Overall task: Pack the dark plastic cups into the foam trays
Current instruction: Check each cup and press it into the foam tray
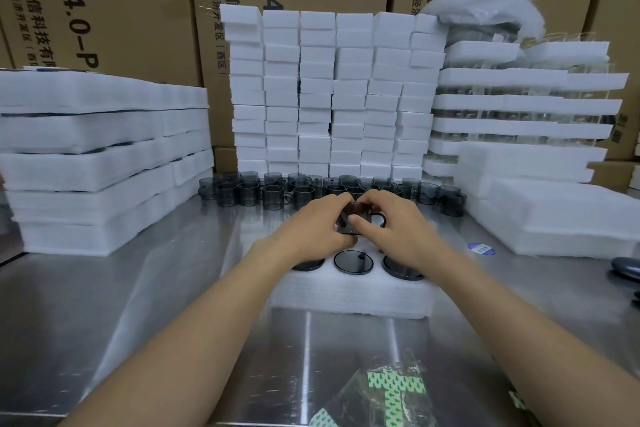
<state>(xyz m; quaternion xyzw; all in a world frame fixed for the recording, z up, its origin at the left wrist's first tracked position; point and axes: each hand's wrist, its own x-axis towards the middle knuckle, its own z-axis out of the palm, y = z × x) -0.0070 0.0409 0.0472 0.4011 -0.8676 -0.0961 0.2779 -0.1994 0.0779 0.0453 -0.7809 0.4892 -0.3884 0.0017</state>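
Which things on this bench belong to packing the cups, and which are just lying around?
Job in hand: held cup, gripped by left hand and right hand; foam tray with seated cups; loose cups behind; foam stacks.
Lying about: green-printed plastic bag; blue sticker; dark object at right edge; cardboard boxes.
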